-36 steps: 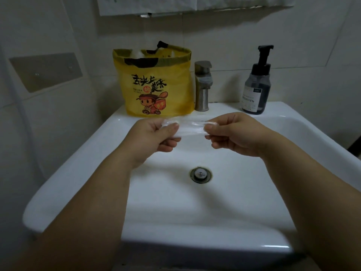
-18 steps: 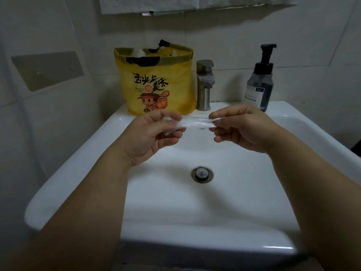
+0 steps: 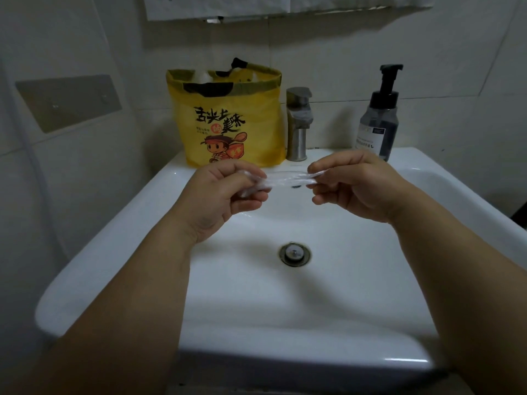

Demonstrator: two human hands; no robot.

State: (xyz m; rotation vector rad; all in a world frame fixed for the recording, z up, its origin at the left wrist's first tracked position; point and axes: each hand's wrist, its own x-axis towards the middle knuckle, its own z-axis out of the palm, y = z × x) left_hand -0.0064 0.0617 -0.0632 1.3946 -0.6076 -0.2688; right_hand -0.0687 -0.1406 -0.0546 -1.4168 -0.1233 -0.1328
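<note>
Clear plastic film (image 3: 288, 179) stretched taut between both grips, above sink (image 3: 285, 352). Bunched end pinched in left grip (image 3: 225, 192), other end pinched in right grip (image 3: 350, 186). Lay lengthwise grip to grip, equally near both.

The place is identified as a small washroom, most likely domestic. A white ceramic basin (image 3: 114, 252) with a drain (image 3: 294, 254) is fixed against a wall of pale tiles (image 3: 370, 38), and a steel tap (image 3: 298, 124) is mounted at its back edge. A pump bottle (image 3: 377, 121) is stood on the ledge right of the tap and a printed yellow bag (image 3: 228, 121) left of it, while a grey plate (image 3: 68, 102) is fixed to the tiled side wall, all consistent with household use.
</note>
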